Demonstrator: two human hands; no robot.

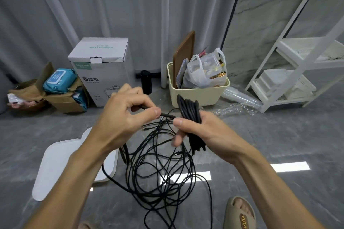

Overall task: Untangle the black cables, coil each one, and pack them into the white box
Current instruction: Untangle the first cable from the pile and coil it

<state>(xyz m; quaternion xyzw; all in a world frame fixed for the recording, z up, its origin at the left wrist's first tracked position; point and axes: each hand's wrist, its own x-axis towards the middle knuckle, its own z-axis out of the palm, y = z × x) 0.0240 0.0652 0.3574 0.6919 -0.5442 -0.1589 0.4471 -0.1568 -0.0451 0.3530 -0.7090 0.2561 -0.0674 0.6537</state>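
At eleven o'clock, the tall white carton [101,72] reads "SAPOUDR" upside down on its lid, repeats it smaller on a green label, and shows "咖啡机" on its front.

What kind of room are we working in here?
Likely a home storage corner: grey floor, curtain, a coffee-machine carton, a cream bin of bagged snacks, and a white shelf rack.

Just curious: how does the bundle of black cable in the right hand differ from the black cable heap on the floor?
The coiled black bundle is tight, tidy, gripped by the right hand; the loose floor tangle sprawls in crossing loops. The bundle's strands look thicker. Both are black.
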